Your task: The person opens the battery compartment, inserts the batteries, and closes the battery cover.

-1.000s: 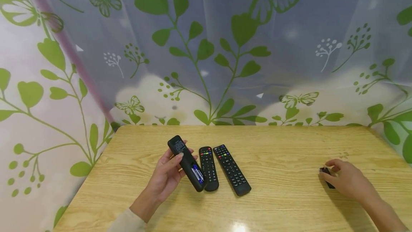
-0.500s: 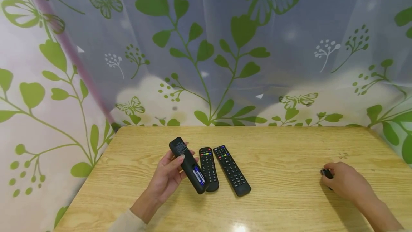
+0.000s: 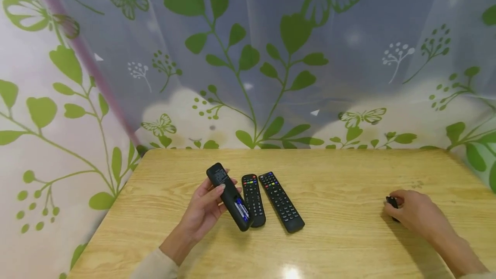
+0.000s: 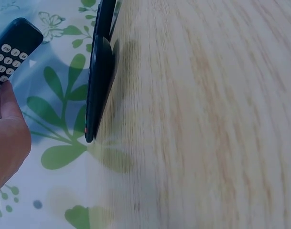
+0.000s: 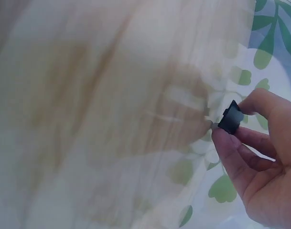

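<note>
My left hand (image 3: 205,210) grips a black remote control (image 3: 226,193) above the table, its back turned up in the head view. The battery compartment is uncovered, and blue-and-white batteries (image 3: 242,209) lie in it. From the left wrist view, the same remote (image 4: 12,52) shows its light keys, with the fingers (image 4: 10,102) at its lower part. Far to the right, my right hand (image 3: 420,214) pinches a small black battery cover (image 5: 231,118) between thumb and fingers, low over the table. The fingers partly hide the cover in the head view.
Two more black remotes, a shorter one (image 3: 253,201) and a longer one (image 3: 282,201), lie keys-up on the wooden table (image 3: 341,236), just right of the held remote. A leaf-patterned curtain (image 3: 248,76) hangs behind the table's back edge.
The right hand's grip on the battery cover has shifted slightly, and the cover's angle with it. The left hand holds the remote almost unchanged; the whole head view has shifted a little.
</note>
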Demonstrator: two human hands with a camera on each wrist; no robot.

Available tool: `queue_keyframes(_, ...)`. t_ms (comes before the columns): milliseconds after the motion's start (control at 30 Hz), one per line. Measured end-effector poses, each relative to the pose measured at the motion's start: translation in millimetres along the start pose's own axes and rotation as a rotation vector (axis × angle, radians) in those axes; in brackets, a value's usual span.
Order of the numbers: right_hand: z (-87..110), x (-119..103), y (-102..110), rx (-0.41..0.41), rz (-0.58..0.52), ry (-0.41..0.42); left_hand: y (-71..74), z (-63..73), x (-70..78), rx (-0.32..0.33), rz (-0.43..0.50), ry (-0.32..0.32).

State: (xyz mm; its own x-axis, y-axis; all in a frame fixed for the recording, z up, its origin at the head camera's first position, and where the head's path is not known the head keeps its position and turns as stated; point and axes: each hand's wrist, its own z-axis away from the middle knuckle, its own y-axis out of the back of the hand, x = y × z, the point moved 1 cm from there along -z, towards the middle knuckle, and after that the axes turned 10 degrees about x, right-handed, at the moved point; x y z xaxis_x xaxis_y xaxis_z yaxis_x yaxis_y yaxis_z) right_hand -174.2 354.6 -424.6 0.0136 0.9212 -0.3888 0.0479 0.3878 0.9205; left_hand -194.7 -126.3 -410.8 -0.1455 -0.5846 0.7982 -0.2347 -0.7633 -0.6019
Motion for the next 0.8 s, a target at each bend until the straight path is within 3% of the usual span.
queue_keyframes(167,-2.3,-28,-6,0.083,-0.126,0.029,0.0,1.1,0.5,0.001,0.013,-0.008)
queue_keyframes(600,-5.9,-143,-21,0.262,-0.437,0.217,-2.0,1.2,2.6,-0.008,0.019,-0.013)
queue_keyframes(800,-2.0,-184,-30,0.261,-0.591,0.289,-1.5,0.7,1.4,-0.024,0.026,-0.013)
